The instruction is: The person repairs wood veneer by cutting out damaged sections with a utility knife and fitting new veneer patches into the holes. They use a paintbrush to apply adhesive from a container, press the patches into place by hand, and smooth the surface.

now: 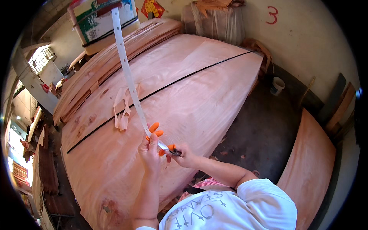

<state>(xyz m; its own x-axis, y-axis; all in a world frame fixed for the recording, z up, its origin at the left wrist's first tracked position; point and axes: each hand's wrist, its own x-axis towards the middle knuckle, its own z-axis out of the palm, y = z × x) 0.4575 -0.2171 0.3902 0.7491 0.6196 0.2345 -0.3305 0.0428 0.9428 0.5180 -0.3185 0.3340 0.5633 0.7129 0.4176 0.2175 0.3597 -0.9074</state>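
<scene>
A long white tape strip (128, 73) with a row of small holes runs down from a box-like container at the top to my hands. My left hand (149, 147) is closed on the strip, pinching it between thumb and fingers. Orange covers (154, 127) sit on some fingertips of both hands. My right hand (184, 155) is closed around a small dark tool (175, 152) at the strip's lower end; its exact kind is hidden by my fingers. Below both hands lies a large pinkish wood veneer sheet (199, 99).
A thin black straight strip (165, 87) lies across the veneer, with a torn veneer scrap (122, 115) near it. Stacked veneer sheets (111, 57) line the far left side, under the multicoloured container (92, 23). A white bucket (277, 85) and a leaning board (310, 168) are to the right.
</scene>
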